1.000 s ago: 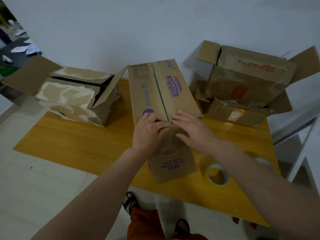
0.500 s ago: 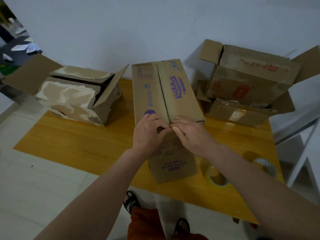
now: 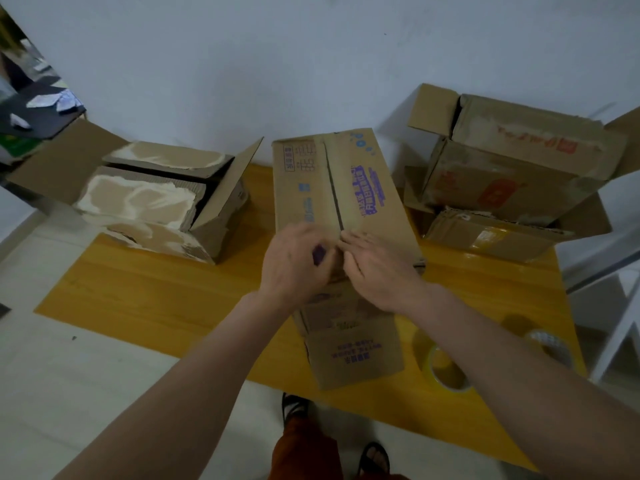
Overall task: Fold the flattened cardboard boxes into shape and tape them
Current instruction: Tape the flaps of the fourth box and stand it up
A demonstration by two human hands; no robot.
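Yellow table (image 3: 145,299) carries the purple-printed box (image 3: 363,188) at centre, two top flaps meeting along a seam. Left hand (image 3: 294,268), blurred, and right hand (image 3: 377,268) rest on the near flap edge; grip of either cannot be told. Tape roll (image 3: 446,372) lies nearby, right.

Desk (image 3: 145,292): yellow wood-grain top, set against a pale wall. On it stood a torn open box (image 3: 166,202) at left, a purple-printed box (image 3: 346,202) at centre, stacked red-printed boxes (image 3: 512,181) at right, and two tape rolls: a yellow one (image 3: 446,372) and a clear one (image 3: 549,344), near the front right.
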